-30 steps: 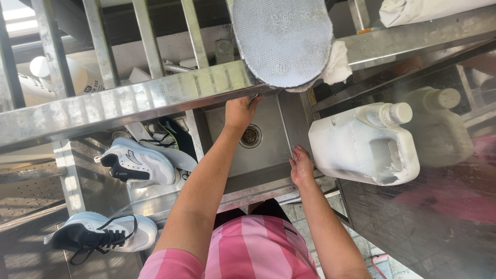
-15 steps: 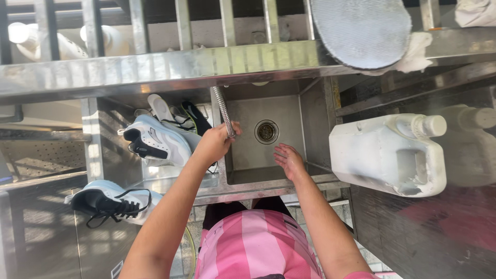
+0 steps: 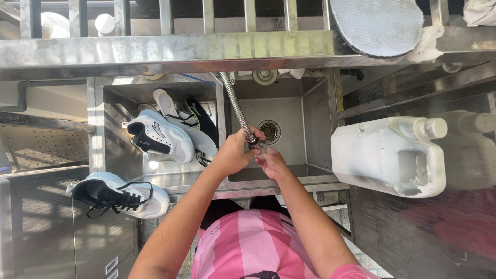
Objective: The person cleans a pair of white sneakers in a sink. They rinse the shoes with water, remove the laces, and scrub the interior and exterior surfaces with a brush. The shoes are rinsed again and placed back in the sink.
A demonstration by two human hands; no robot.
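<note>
- left hand (image 3: 233,153) is wrapped tight around the end of the flexible metal hose (image 3: 236,108), right over the near rim of the sink (image 3: 315,121)
- right hand (image 3: 271,161) sits just under the nozzle, fingers loosely curled, holding nothing
- basin past both hands is bare down to the drain (image 3: 269,130)
- left of the left hand: 1 white sneaker (image 3: 157,138) in the other basin
- white jug (image 3: 387,155) well off to the right

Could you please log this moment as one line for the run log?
left hand: grips flexible metal hose near nozzle | right hand: open under nozzle | place: steel sink | nearby: sneakers, white jug
</note>
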